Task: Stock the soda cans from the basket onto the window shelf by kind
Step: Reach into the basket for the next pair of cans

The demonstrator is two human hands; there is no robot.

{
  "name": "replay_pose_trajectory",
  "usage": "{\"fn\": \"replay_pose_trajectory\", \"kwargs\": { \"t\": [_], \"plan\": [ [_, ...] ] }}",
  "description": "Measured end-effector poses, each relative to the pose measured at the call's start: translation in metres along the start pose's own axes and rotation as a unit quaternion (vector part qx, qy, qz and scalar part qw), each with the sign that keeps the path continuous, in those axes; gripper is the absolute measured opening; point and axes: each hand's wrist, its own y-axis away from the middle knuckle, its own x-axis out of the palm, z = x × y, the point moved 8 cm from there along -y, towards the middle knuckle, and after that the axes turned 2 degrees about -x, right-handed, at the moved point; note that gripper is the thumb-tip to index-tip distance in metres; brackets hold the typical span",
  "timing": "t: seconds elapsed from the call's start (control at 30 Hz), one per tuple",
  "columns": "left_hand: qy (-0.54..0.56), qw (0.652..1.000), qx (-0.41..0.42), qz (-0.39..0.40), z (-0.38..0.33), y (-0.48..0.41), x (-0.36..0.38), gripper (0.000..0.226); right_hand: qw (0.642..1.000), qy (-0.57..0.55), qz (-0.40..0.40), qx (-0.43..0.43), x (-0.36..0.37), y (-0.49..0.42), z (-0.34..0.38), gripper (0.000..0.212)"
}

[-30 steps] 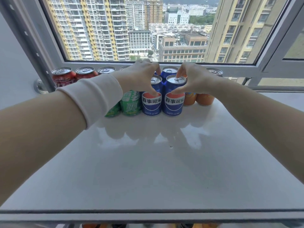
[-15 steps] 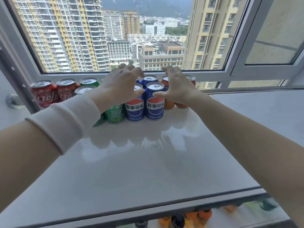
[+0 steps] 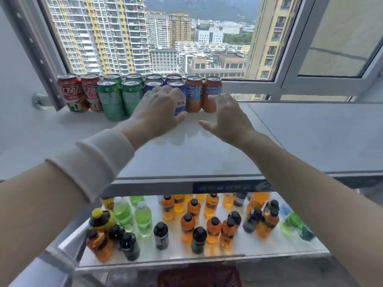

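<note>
Soda cans stand in a row at the back of the white window shelf (image 3: 290,137): red cans (image 3: 69,91) at the left, then green cans (image 3: 110,100), blue cans (image 3: 179,88) and orange cans (image 3: 193,94) at the right. My left hand (image 3: 159,112) hovers in front of the blue cans with relaxed fingers and holds nothing. My right hand (image 3: 227,118) hangs just in front of the orange cans, fingers spread, also empty. A red basket (image 3: 199,276) shows at the bottom edge, its inside hidden.
A lower shelf (image 3: 269,251) below holds several small bottles of orange, green and dark drinks (image 3: 213,230). The window frame (image 3: 288,79) runs right behind the cans, with an open sash at the right. A grey wall and rail stand at the left.
Both hands have let go of the two front blue cans and drawn back towards me. The view has tilted down, so the lower bottle shelf and the basket now show.
</note>
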Motion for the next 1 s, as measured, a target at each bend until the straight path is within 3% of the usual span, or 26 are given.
{"fn": "replay_pose_trajectory", "kwargs": {
  "t": [0.2,0.6,1.0],
  "plan": [
    [0.000,1.000,-0.017,0.015,-0.043,0.057,0.002,0.045,1.000,-0.011,-0.009,-0.009,-0.012,0.072,0.002,0.065],
    [0.077,0.996,0.000,-0.032,-0.087,0.155,-0.005,0.040,1.000,0.009,-0.004,0.002,-0.025,0.187,0.028,0.061],
    [0.116,0.989,-0.080,0.039,-0.107,0.277,0.049,0.038,0.997,-0.034,0.030,0.059,0.009,0.325,0.014,0.054]
  ]
}}
